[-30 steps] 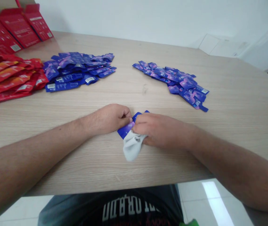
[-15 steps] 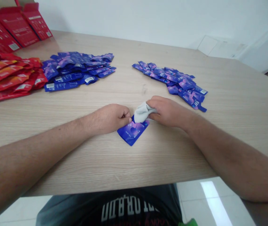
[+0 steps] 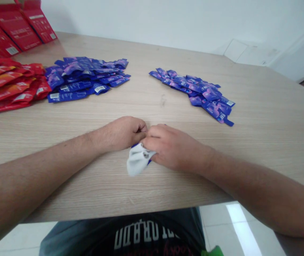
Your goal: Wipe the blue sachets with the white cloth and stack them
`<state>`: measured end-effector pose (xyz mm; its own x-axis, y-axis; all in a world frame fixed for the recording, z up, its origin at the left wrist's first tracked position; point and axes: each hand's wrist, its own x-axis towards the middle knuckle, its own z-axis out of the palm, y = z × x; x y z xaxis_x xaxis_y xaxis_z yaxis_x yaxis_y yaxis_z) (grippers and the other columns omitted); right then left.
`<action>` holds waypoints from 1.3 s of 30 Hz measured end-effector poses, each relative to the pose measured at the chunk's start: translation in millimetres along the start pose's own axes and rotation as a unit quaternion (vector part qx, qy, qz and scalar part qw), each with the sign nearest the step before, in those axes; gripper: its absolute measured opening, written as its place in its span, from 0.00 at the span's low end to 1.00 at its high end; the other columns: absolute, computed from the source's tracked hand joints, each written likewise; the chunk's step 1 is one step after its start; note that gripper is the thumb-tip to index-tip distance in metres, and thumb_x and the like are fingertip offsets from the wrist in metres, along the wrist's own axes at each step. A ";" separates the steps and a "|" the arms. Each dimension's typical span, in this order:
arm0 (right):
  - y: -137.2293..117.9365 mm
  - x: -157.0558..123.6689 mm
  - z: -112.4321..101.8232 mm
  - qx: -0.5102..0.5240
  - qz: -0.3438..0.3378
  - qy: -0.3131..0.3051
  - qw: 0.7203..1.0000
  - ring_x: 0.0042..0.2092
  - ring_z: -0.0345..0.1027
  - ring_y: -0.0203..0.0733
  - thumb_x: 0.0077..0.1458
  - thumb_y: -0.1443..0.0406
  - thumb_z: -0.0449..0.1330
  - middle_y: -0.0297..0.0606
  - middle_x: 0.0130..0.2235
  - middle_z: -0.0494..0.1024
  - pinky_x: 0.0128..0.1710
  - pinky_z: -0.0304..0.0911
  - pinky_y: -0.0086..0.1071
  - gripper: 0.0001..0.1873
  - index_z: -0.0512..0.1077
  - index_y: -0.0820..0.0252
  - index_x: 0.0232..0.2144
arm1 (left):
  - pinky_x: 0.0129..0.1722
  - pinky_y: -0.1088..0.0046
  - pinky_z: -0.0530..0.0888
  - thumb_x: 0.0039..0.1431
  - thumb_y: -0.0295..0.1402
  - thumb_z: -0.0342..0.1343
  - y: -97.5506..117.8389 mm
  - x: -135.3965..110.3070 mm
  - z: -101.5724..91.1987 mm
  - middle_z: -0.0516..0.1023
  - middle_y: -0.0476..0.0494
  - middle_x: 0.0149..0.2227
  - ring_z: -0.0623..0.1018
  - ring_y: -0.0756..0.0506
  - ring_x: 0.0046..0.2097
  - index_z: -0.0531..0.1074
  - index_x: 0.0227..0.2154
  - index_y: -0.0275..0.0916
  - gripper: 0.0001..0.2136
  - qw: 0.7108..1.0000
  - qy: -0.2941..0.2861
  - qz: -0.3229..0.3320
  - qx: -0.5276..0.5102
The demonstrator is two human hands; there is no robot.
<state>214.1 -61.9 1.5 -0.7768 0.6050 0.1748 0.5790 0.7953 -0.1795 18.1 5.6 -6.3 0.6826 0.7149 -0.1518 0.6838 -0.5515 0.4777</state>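
Both hands meet near the middle of the wood-grain laminate table [image 3: 248,142], a little in from the edge nearest the person. Between them lies a blue foil sachet [image 3: 135,145], almost entirely hidden: only slivers of its glossy blue edge show beside the fingers and around a crumpled white cloth [image 3: 138,161]. The cloth is soft, pale and bunched into loose folds, with its lower end hanging free against the tabletop and a few small dark marks near the right fingers. The right hand [image 3: 174,147] lies curled over the cloth and sachet, its fingers closed on the bunched fabric. The left hand [image 3: 122,134] is clenched, its fingertips up against the right hand's and apparently pinching the sachet, though the grip itself is mostly hidden. Well beyond the hands, two loose piles of blue-and-purple sachets [image 3: 85,76] [image 3: 197,94] sit apart on the table. Red-and-orange sachets [image 3: 8,85] lie heaped at the left edge, beyond which red cartons [image 3: 15,26] stand along the far left corner.
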 end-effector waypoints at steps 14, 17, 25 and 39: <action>33.6 -6.0 -11.7 0.044 0.010 -0.073 0.996 0.42 0.65 0.42 0.57 0.68 0.58 0.39 0.38 0.71 0.45 0.59 0.33 0.01 0.69 0.60 0.35 | 0.27 0.76 0.62 0.59 0.37 0.49 2.5 -0.8 -1.6 0.77 0.53 0.25 0.73 0.51 0.27 0.75 0.30 0.42 0.11 1.000 -0.010 0.004 0.017; 39.5 -9.5 -17.0 0.057 0.027 -0.106 0.992 0.40 0.65 0.41 0.56 0.69 0.58 0.37 0.37 0.71 0.42 0.59 0.33 0.02 0.69 0.59 0.34 | 0.27 0.75 0.62 0.59 0.37 0.49 2.2 -0.5 -0.7 0.77 0.53 0.26 0.73 0.51 0.28 0.76 0.31 0.42 0.11 1.000 -0.010 0.004 0.010; 27.1 -5.1 -12.0 0.035 0.008 -0.078 0.996 0.41 0.65 0.43 0.58 0.68 0.58 0.39 0.38 0.71 0.43 0.59 0.34 0.02 0.69 0.60 0.35 | 0.28 0.75 0.63 0.57 0.34 0.49 0.6 0.2 1.7 0.78 0.53 0.26 0.74 0.51 0.29 0.76 0.31 0.42 0.10 1.000 0.003 0.001 0.005; 25.7 -4.1 -7.6 0.025 0.024 -0.069 0.997 0.40 0.65 0.42 0.59 0.67 0.57 0.39 0.38 0.71 0.42 0.59 0.33 0.02 0.69 0.60 0.36 | 0.27 0.76 0.62 0.57 0.35 0.48 3.2 -0.6 -0.8 0.76 0.53 0.24 0.73 0.51 0.27 0.75 0.30 0.42 0.10 1.000 -0.001 0.001 0.009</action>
<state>234.1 -43.6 3.5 -0.7773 0.6284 0.0296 0.6059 0.7605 -0.2335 19.6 3.7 -4.0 0.6851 0.7123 -0.1523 0.6864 -0.5614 0.4622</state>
